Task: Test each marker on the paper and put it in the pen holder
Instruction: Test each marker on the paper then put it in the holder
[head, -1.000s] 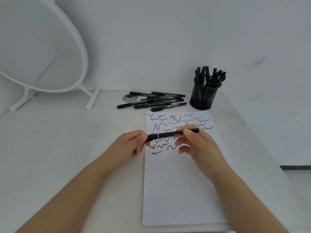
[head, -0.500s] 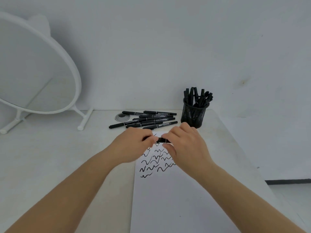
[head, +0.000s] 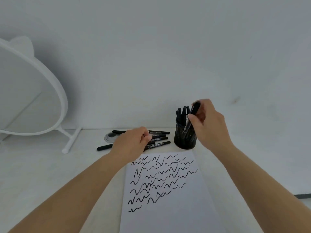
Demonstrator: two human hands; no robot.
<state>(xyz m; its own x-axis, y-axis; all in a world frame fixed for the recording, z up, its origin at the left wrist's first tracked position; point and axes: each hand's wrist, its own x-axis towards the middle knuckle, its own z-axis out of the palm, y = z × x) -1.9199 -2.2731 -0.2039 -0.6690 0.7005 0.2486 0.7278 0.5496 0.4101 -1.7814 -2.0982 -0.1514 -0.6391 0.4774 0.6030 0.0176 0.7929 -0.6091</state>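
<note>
1. Head view. Landmark: black mesh pen holder, upright on the white surface, just beyond the far right corner of the paper.
2. Right hand is above and just right of the pen holder. Thumb and fingers are curled, pinching a black marker. The marker is tilted, its upper end above the rim, its lower end down inside the holder's mouth. Whether the tip touches the bottom: cannot tell.
3. Several other black markers stand in the pen holder, their tops sticking out above the rim, left of the held one.
4. Left hand is left of the pen holder, resting over a loose pile of markers lying flat on the surface. Fingers are curled down onto the pile; the fingertips seem to close on one marker, but the exact grip is hidden by the hand itself.
5. One marker end sticks out of the pile on the side away from the pen holder.
6. A small round lid-like disc lies beyond the pile, further left of the holder.
7. The paper lies in front of the pen holder, nearer the person. Its far half carries rows of black squiggles; the near half is blank.
8. A round white-framed mirror on a stand is well left of the pen holder, against the wall.
</note>
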